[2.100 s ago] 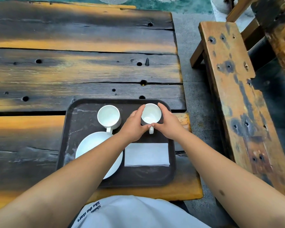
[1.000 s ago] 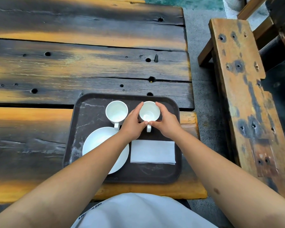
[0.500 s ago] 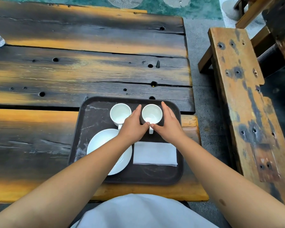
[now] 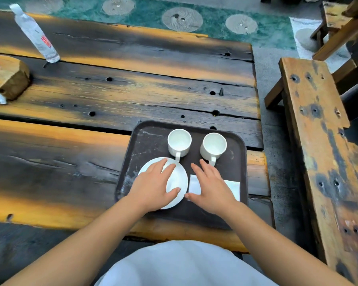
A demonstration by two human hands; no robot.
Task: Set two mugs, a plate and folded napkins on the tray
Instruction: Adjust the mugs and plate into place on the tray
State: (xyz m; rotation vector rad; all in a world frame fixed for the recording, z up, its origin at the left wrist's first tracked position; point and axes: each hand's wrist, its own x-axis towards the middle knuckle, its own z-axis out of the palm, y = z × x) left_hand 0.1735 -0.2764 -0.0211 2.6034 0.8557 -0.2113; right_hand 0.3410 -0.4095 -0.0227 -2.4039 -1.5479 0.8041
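I see both hands off the right mug (image 4: 213, 145), which they cupped a moment ago: left hand (image 4: 153, 187) flat over the plate (image 4: 179, 183), right hand (image 4: 212, 187) spread over the napkins (image 4: 234, 185). Both mugs, left mug (image 4: 179, 143) included, stand on the tray (image 4: 147, 139); the set looks complete.

Both forearms bare, no sleeves visible. Left hand (image 4: 153, 187) and right hand (image 4: 212, 187) bare: no rings, watch, gloves. White garment (image 4: 182, 265) at near edge.

Before you is a scorched plank table (image 4: 120, 96): on it the dark tray (image 4: 151, 139) (near edge), a water bottle (image 4: 36, 36), a wood block (image 4: 6, 76) far left.
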